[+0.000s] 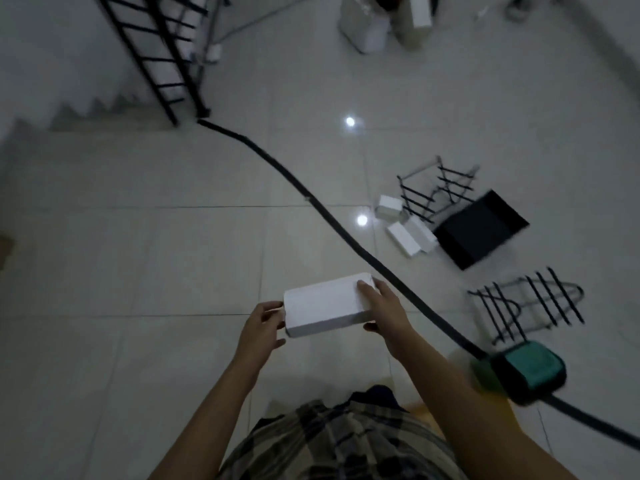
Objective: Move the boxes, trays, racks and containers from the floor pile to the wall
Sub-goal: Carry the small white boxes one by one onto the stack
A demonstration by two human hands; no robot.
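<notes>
White box carried in both hands, pile only partly cleared

The person holds a white box (327, 308) level in front of the body, clear of the floor, the left hand (263, 323) gripping one short end and the right hand (384, 313) curled over the other. I'd judge the job somewhere short of halfway: some pale containers (367, 26) stand at the far side, seemingly by the wall though blurred, while the floor pile to the right has three small white boxes (410, 233), a wire rack (436, 194), a second wire rack (526, 306) and a black tray (481, 230) left to shift. The floor (138, 254) is glossy pale tile catching ceiling lights, a black cable (311, 199) snakes across it, and a black stair railing (156, 53) rises far left; the room is dim
</notes>
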